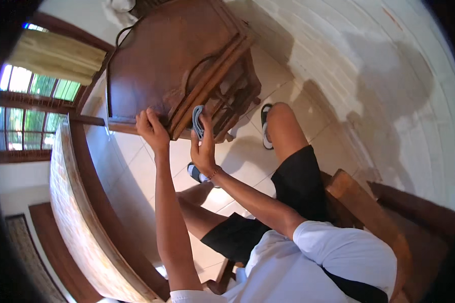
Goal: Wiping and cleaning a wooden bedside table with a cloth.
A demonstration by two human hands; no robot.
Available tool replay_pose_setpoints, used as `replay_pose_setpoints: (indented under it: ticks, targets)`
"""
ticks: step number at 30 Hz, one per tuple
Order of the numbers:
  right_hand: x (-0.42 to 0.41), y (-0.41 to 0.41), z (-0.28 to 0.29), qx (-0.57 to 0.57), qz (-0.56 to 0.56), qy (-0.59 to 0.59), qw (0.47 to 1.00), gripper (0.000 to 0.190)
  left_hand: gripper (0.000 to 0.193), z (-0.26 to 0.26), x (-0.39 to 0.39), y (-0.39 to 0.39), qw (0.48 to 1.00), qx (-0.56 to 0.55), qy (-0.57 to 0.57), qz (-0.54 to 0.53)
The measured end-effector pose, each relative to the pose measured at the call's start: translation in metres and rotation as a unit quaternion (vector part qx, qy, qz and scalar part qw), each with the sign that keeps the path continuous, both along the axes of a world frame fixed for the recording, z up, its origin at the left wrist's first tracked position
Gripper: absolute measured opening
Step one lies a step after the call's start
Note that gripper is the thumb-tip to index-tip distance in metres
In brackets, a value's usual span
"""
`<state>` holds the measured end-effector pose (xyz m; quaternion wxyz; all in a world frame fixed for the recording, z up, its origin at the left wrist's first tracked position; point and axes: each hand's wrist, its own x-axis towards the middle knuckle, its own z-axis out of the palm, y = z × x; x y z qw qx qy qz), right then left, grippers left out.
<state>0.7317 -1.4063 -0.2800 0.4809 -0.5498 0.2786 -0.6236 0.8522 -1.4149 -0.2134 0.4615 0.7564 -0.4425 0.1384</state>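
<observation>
A dark brown wooden table with a polished top and raised edge mouldings stands before me. My left hand is curled over its near corner, fingers on the top surface. In my right hand is a folded grey-blue cloth, held between thumb and fingers. The cloth is up against or very close to the table's moulded side edge; actual contact is hard to make out. Below that edge, carved legs and rails show in shadow.
I sit on a wooden chair, its armrest by my right side. A long cushioned wooden bench runs along the left, below a barred window. A pale wall rises at the right. Floor tiles lie around my feet.
</observation>
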Motion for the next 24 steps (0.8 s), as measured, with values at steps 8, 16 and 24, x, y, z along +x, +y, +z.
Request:
replay_pose_setpoints:
  ticks: [8,16,24]
  targets:
    - [-0.009,0.002,0.013,0.187,0.045,-0.018,0.981,0.064,0.034,-0.002,-0.004,0.003,0.999,0.022,0.032,0.0]
    - [-0.025,-0.108,0.016,0.227,-0.131,-0.006,0.965,0.03,0.037,-0.003,0.001,0.005,0.999,0.03,0.045,0.007]
    - [-0.063,-0.161,0.057,0.244,-0.213,0.051,0.945,0.032,0.038,-0.006,0.003,0.008,0.999,0.039,0.014,0.014]
